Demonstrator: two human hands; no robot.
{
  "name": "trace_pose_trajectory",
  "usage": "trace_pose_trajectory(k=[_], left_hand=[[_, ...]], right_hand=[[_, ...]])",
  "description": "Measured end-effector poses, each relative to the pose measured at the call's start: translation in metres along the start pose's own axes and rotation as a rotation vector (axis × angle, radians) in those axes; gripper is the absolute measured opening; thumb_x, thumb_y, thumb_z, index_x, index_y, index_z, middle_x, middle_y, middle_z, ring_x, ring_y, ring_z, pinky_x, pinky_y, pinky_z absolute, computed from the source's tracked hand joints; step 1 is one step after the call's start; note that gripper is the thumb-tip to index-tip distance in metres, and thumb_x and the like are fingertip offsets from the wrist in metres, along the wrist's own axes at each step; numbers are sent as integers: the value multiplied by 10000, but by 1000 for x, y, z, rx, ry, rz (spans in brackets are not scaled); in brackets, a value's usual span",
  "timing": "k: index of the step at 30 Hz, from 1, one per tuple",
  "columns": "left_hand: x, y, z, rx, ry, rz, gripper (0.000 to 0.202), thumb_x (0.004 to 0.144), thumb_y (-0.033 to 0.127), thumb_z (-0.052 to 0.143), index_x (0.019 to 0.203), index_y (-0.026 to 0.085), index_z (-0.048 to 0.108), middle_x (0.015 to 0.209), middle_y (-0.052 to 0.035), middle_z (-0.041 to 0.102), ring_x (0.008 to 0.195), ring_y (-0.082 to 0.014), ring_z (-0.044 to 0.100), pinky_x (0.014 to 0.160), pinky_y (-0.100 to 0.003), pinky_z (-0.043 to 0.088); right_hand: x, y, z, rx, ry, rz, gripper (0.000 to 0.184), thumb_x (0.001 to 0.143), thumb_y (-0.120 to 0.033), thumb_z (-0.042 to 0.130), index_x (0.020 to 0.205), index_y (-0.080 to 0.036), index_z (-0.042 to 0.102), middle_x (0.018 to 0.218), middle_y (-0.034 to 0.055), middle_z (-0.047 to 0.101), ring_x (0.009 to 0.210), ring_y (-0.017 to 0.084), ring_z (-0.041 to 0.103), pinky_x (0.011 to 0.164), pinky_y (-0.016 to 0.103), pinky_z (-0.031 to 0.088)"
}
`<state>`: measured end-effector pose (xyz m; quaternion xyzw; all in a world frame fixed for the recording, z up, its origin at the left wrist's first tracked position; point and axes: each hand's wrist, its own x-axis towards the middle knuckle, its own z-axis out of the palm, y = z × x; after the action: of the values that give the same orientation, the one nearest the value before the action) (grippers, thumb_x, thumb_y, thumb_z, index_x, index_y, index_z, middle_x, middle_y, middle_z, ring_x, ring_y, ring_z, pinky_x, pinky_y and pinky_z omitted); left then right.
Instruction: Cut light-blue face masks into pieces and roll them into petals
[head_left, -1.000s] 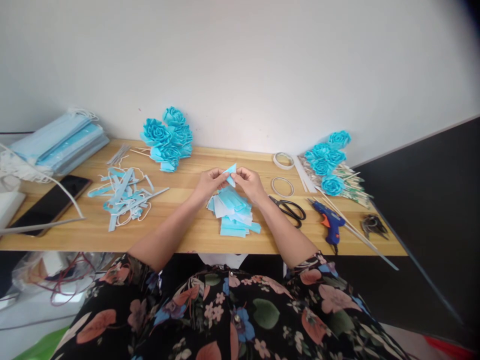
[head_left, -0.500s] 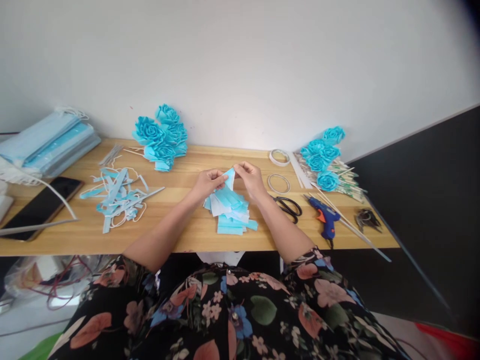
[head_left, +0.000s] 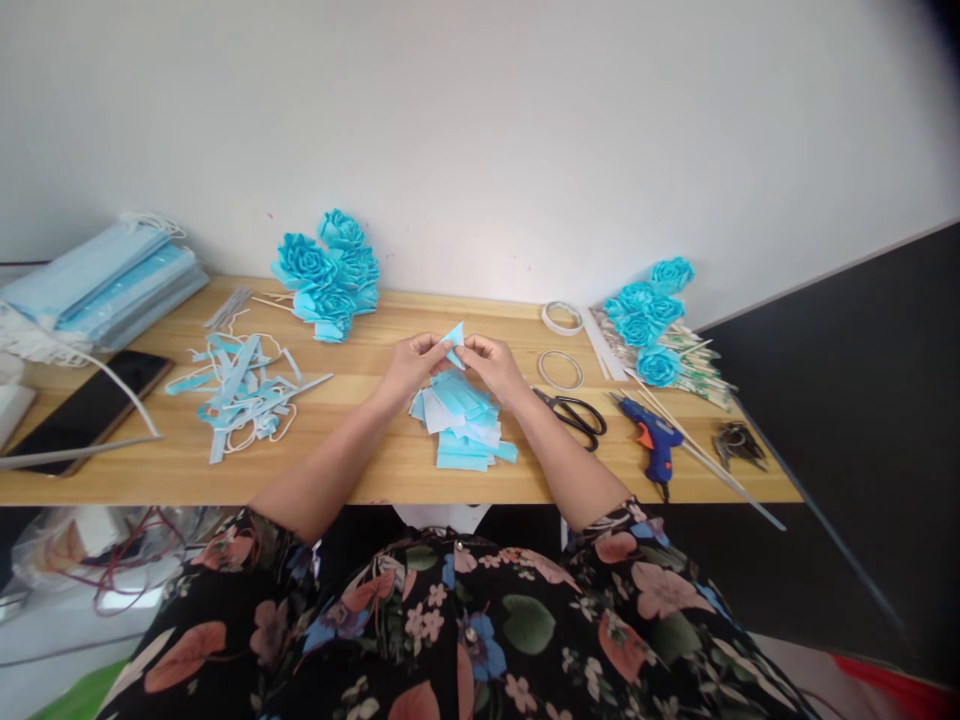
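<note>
Between my two hands is a small folded piece of blue mask fabric (head_left: 455, 340), its pointed tip facing up. My left hand (head_left: 415, 364) pinches its left side, and my right hand (head_left: 489, 366) pinches the right side. Just below my hands a loose pile of cut blue and white mask fabric pieces (head_left: 466, 425) lies on the wooden table (head_left: 375, 465). Black-handled scissors (head_left: 577, 415) rest beside my right forearm, their blades partly hidden by it.
Blue fabric roses stand at the back left (head_left: 330, 275) and right (head_left: 645, 310). Trimmed strips and ear loops (head_left: 244, 390), a phone (head_left: 90, 415) and stacked masks (head_left: 105, 280) are at left. Tape rolls (head_left: 561, 318), a blue glue gun (head_left: 656, 440) and black clips (head_left: 739, 445) are at right.
The fabric piece has gone from a longer strip held at its top to a small pointed fold. My right hand has come down and closer to my left. The view has shifted slightly.
</note>
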<state>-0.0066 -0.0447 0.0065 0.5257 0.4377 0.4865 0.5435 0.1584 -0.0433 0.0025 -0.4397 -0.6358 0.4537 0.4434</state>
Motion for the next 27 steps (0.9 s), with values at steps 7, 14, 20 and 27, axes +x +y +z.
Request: trace_pose_trajectory(k=[7,14,20,27], left_hand=[[3,-2,-4,-81,16,-48,407,629,525,773,631,140,639,574,-8,599,536,-96,511,555,-242,406],[5,-1,-8,-291,16,-161,478,530,550,843,633,146,607,589,-4,602,535,-86,521,550,-229,399],[5,-4,-7,-259,32,-156,476,541,556,839,627,145,613,572,-4,590,527,-89,515,547,-237,397],[4,-5,-5,-163,34,-113,429,626,538,788,637,148,608,582,1,580,537,-90,509,552,-238,396]], right_hand=[[3,1,-4,-65,57,-62,247,846,-435,601,805,-195,638,759,0,639,734,140,581,715,276,469],[3,-1,-9,-256,73,-345,350,831,-261,623,1179,-294,649,1391,52,549,1314,214,483,1029,391,458],[0,-2,-5,-361,32,-404,123,850,-269,642,945,-283,719,1357,37,572,1307,224,483,1131,460,344],[2,1,-4,-258,27,-281,117,848,-359,650,837,-252,695,1208,53,646,1173,222,568,1056,435,406]])
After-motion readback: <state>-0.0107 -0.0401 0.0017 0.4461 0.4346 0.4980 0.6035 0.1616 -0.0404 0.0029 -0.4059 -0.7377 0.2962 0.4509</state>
